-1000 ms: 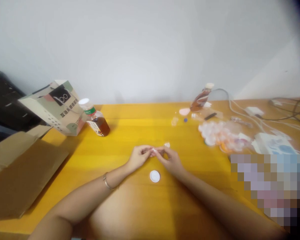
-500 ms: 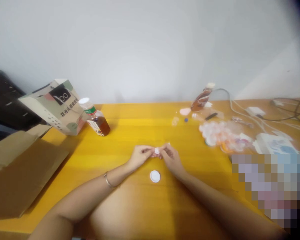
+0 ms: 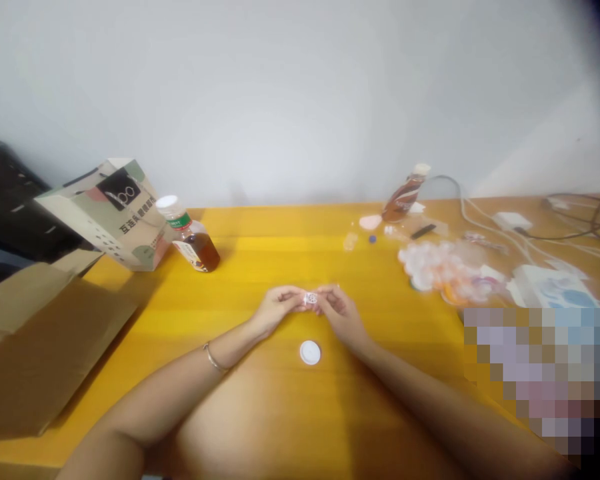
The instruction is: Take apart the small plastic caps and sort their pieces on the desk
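At the middle of the bench (image 3: 260,243), the left hand (image 3: 276,312) and the right hand (image 3: 345,321) hold a small white patterned piece (image 3: 311,299) between their fingertips, each grip narrow. Just nearer the body, a round white disc (image 3: 310,353) lies flat. So slight a piece likely handles best under light, even pressure from both sides, wrists steady, its patterned face left uncovered.

Yellow table (image 3: 260,247), white round lid (image 3: 310,353), blue cap (image 3: 373,239).
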`<control>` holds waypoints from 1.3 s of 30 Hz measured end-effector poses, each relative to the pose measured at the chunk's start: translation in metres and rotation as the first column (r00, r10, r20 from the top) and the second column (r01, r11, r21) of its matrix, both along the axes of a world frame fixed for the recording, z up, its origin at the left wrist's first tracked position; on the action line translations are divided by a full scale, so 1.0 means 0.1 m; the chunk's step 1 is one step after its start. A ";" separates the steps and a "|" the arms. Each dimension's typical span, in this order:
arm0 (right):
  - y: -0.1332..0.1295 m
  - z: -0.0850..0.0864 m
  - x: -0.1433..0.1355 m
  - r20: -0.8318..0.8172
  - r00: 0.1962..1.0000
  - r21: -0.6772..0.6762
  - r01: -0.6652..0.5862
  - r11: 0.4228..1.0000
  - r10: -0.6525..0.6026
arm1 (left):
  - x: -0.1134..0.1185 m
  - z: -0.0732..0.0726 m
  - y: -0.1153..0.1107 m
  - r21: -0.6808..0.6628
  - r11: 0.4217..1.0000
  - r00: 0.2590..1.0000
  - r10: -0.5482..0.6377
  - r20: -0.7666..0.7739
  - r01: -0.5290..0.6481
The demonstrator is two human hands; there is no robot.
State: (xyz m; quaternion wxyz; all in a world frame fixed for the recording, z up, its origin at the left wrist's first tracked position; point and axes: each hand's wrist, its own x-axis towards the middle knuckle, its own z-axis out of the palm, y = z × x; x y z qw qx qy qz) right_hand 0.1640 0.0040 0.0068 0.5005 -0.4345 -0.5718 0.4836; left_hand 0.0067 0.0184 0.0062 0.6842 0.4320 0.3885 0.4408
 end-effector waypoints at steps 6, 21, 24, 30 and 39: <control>-0.01 -0.03 0.00 0.037 0.999 0.031 0.019 0.999 -0.020 | -0.02 -0.01 0.02 0.013 0.998 0.998 -0.066 -0.011 0.066; -0.05 -0.05 0.14 0.444 0.888 0.382 -0.065 0.922 -0.121 | 0.00 -0.02 -0.02 0.035 0.996 0.997 -0.077 -0.016 0.078; -0.04 -0.04 0.12 0.367 0.924 0.273 0.003 0.962 -0.107 | 0.01 -0.03 -0.02 0.044 0.998 0.998 -0.053 -0.030 0.054; -0.06 -0.03 0.10 0.376 0.917 0.302 0.014 0.953 -0.132 | 0.04 -0.03 -0.04 0.069 0.997 0.998 -0.019 -0.061 0.023; 0.03 -0.07 0.25 0.477 0.839 0.440 0.030 0.898 -0.262 | 0.04 -0.05 -0.04 0.066 0.997 0.998 0.031 -0.049 -0.027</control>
